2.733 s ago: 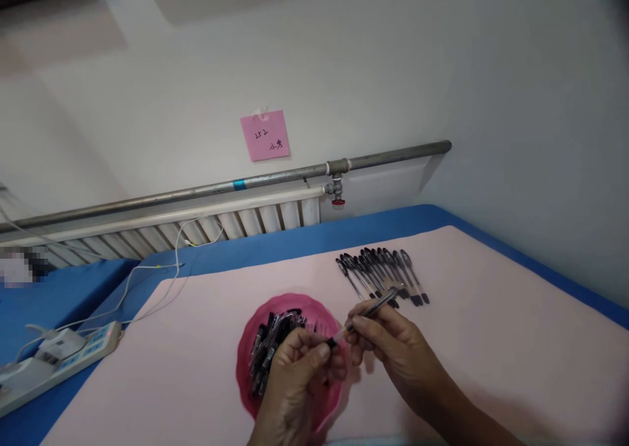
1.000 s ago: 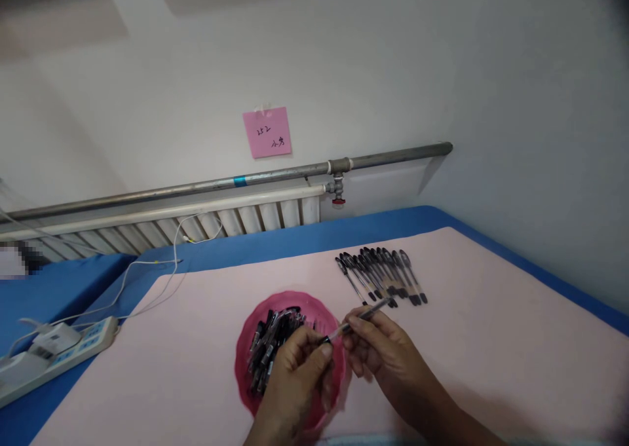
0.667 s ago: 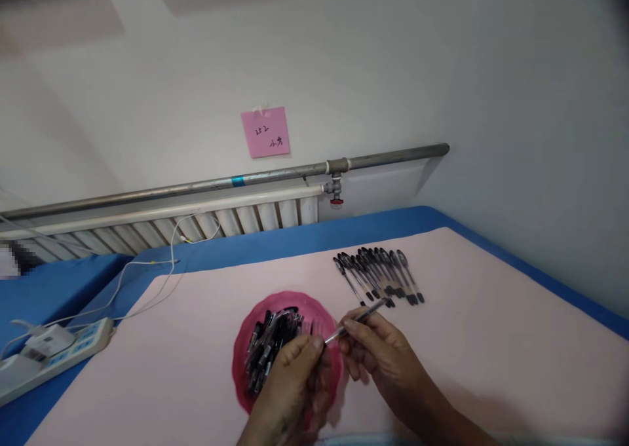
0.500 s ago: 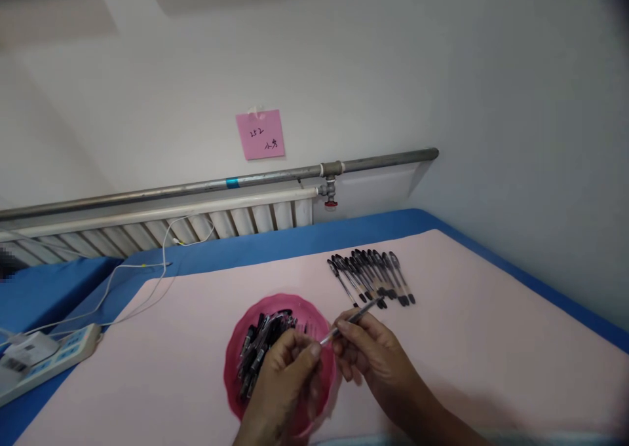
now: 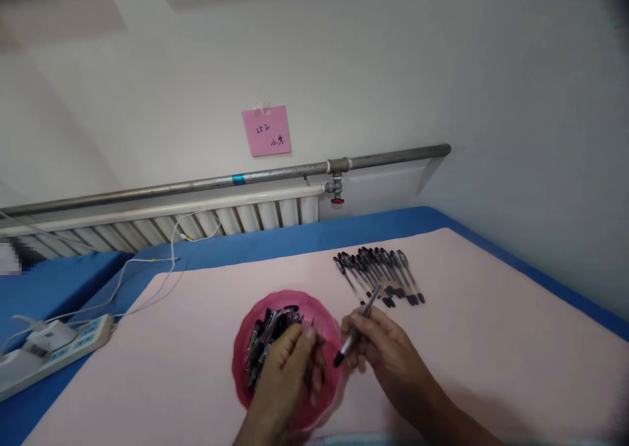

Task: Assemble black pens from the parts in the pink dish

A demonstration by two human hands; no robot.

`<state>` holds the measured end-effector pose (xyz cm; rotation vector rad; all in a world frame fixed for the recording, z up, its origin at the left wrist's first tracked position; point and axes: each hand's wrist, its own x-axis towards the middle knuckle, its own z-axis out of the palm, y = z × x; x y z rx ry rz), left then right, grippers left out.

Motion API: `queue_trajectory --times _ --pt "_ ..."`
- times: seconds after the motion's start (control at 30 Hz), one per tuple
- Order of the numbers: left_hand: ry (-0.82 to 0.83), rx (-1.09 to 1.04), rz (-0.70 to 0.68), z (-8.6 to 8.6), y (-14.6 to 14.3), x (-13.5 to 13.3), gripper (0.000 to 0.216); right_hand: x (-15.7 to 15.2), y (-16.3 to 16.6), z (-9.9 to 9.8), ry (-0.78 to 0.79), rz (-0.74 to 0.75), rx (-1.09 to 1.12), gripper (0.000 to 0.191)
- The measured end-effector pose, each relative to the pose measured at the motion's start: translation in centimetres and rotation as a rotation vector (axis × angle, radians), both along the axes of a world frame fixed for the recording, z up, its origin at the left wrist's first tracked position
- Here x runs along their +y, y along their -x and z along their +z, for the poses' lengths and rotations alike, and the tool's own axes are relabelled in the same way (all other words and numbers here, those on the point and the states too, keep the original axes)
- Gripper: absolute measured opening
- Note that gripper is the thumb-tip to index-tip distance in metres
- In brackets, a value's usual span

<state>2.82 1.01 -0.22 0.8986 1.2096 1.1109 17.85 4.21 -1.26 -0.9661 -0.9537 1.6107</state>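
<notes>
My right hand (image 5: 378, 348) grips a black capped pen (image 5: 358, 328), tilted with its cap end low near the bowl's rim. My left hand (image 5: 289, 367) hovers over the pink bowl (image 5: 242, 354) with its fingers loosely curled downward among the dark pen caps (image 5: 268, 334) piled there; I cannot make out anything held in them. A row of several finished black pens (image 5: 378, 276) lies on the pink mat (image 5: 491, 341) just beyond my right hand.
The pink mat covers a blue table (image 5: 304, 236). A white power strip (image 5: 54, 348) with cables sits at the left edge. A radiator (image 5: 196, 223), a metal pipe (image 5: 383, 158) and a pink note (image 5: 266, 130) line the wall behind.
The cap went onto the pen held between both hands. My left hand then let go and dropped into the bowl, while my right hand swung the pen to a steeper tilt.
</notes>
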Motion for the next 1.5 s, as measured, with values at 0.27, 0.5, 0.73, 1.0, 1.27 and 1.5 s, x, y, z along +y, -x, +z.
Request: queue_trajectory --times 0.27,0.5,0.73,1.0,1.27,1.5 --pt "-0.073 0.527 0.433 -0.1 6.2 1.4 0.025 1.6 -0.7 0.8 0.177 -0.052 0.129 0.02" --pt "-0.092 1.162 0.235 -0.3 6.4 1.4 0.022 1.7 -0.4 -1.0 0.129 0.101 -0.255 0.015" --pt "0.003 1.406 0.011 -0.3 5.1 1.1 0.023 1.5 -0.3 -2.1 -0.104 0.172 -0.472 0.019" --pt "-0.023 1.121 -0.043 -0.4 4.1 1.0 0.018 1.4 -0.2 -2.3 -0.166 0.217 -0.504 0.016" --pt "0.063 0.845 0.043 -0.3 5.8 1.1 0.015 1.6 -0.4 -2.7 -0.2 0.207 -0.512 0.014" --pt "0.027 1.123 0.125 0.7 7.5 1.3 0.018 1.5 -0.4 -2.3 -0.184 0.201 -0.524 0.016"
